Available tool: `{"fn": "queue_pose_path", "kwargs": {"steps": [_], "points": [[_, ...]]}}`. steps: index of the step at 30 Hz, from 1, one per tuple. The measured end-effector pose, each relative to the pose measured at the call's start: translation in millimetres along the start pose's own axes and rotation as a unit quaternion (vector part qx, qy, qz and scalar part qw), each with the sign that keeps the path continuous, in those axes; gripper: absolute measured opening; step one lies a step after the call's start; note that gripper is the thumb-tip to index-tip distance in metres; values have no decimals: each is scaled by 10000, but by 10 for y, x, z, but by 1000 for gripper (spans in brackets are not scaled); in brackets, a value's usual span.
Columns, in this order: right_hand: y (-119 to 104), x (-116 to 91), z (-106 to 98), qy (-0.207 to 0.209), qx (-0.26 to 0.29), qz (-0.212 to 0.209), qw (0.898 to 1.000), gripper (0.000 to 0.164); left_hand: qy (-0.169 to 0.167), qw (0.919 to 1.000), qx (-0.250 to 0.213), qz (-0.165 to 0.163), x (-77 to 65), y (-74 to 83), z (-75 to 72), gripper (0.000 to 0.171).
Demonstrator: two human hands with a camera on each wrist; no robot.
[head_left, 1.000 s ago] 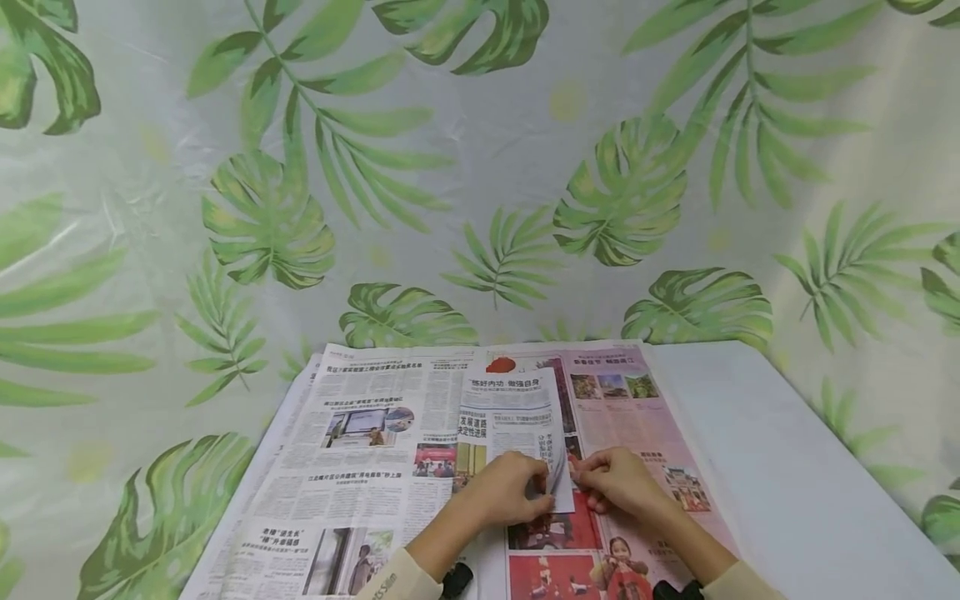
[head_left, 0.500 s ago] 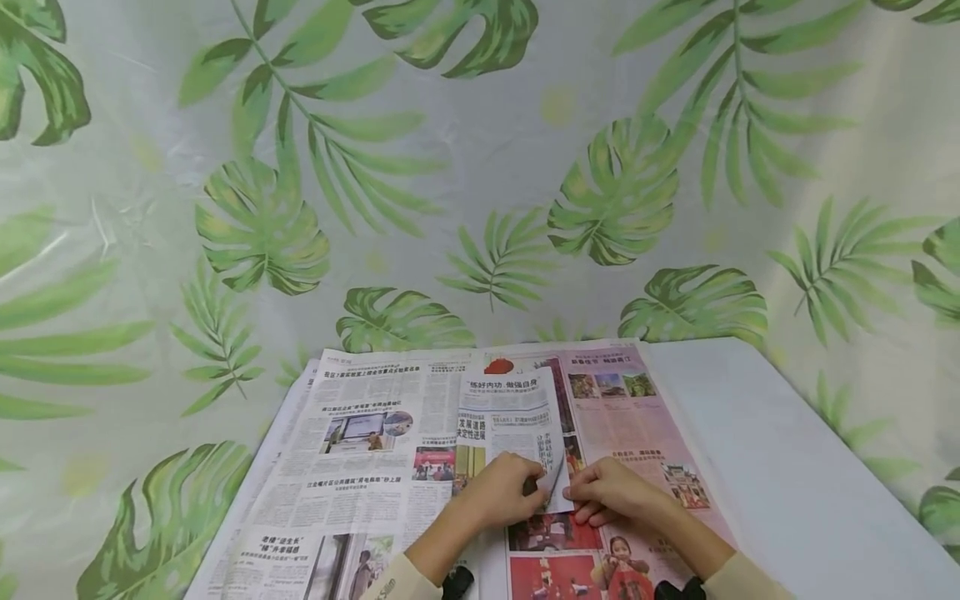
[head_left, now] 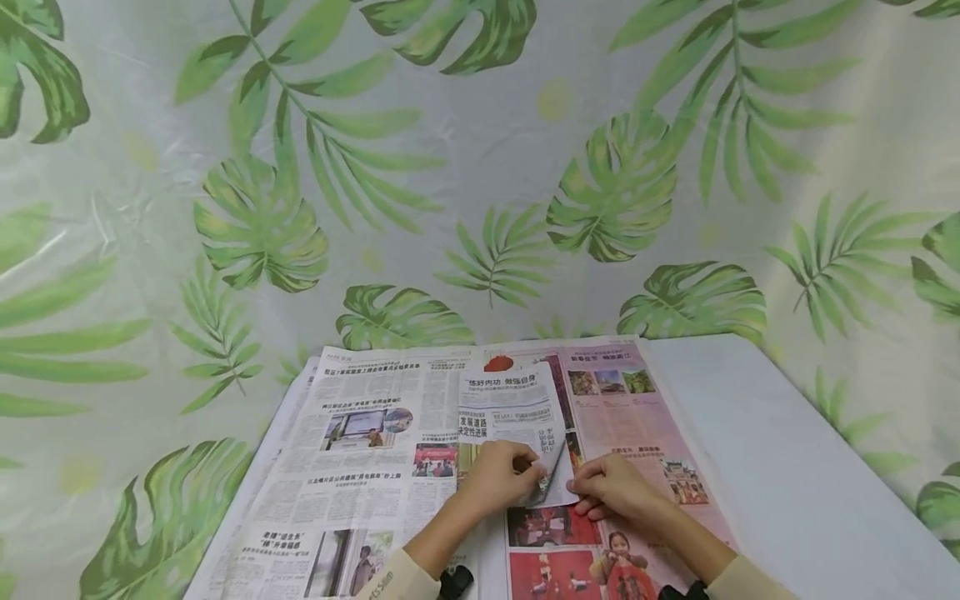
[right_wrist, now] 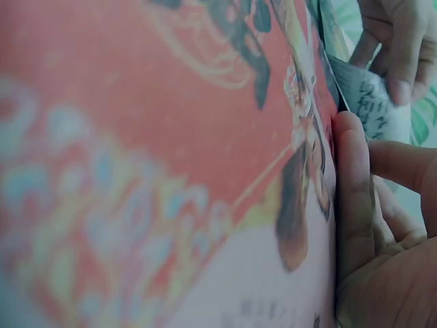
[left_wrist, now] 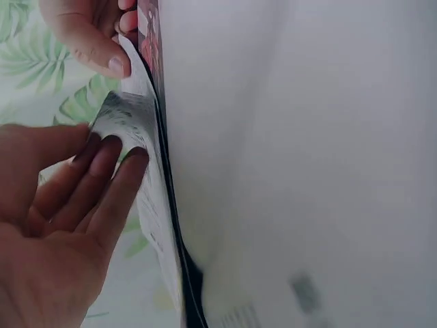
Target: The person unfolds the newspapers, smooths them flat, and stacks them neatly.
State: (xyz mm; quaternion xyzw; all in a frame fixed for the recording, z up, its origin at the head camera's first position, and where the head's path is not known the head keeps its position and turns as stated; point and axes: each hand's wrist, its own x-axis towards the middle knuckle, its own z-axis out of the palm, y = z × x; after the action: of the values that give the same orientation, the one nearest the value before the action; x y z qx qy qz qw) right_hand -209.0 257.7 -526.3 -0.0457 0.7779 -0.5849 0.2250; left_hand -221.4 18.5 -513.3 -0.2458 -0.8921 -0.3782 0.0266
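A small folded newspaper (head_left: 506, 400) lies on a large spread newspaper (head_left: 360, 492), a bit right of the middle in the head view. My left hand (head_left: 495, 479) pinches the lower right corner of its upper layer between thumb and fingers. That corner curls up as a flap (left_wrist: 126, 113) in the left wrist view, apart from the layer below. At the lower layer's corner, my right hand (head_left: 618, 487) pinches the paper with thumb and forefinger. The right wrist view has the right hand (right_wrist: 392, 253) close against the red printed page (right_wrist: 136, 123).
White tabletop (head_left: 795, 450) shows to the right of the spread newspaper. Behind the table hangs a leaf-patterned sheet (head_left: 480, 167). A dark band (head_left: 455, 581) sits at the left wrist, and another dark band (head_left: 682, 590) at the right.
My left hand has drawn the upper corner up and to the left, so the flap is lifted wider. My right hand has shifted slightly and stays at the lower corner.
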Motion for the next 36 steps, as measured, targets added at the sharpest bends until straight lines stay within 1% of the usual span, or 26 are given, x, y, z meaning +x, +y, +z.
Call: {"fn": "queue_pose_path", "kwargs": {"steps": [2, 4, 8, 11, 14, 22, 24, 28, 35, 36], "points": [[4, 1, -26, 112, -44, -46, 9999, 26, 176, 9995, -182, -207, -13, -18, -32, 13], [15, 2, -48, 194, -77, -59, 9998, 25, 278, 9984, -339, -368, -41, -46, -69, 15], [55, 2, -58, 291, -78, -76, 9995, 25, 218, 9952, -772, -552, -112, -107, -143, 18], [72, -22, -57, 331, -89, -75, 9994, 24, 181, 9937, -936, -587, -143, -148, -196, 20], [59, -60, -68, 345, -118, -107, 9993, 24, 266, 9936, -893, -633, -156, -188, -260, 20], [9, -92, -123, 300, -101, -295, 9991, 24, 689, 9913, -807, -777, -240, -309, -493, 20], [4, -91, -137, 352, -140, -294, 9989, 24, 771, 9910, -741, -804, -262, -329, -561, 18], [13, -90, -160, 518, -208, -240, 9981, 25, 974, 9889, -547, -980, -311, -382, -673, 16], [60, -115, -163, 583, -131, -225, 9980, 25, 1294, 9821, -383, -1315, -470, -529, -816, 16], [64, -121, -163, 575, -111, -223, 9980, 25, 1361, 9813, -327, -1319, -499, -550, -834, 15]]}}
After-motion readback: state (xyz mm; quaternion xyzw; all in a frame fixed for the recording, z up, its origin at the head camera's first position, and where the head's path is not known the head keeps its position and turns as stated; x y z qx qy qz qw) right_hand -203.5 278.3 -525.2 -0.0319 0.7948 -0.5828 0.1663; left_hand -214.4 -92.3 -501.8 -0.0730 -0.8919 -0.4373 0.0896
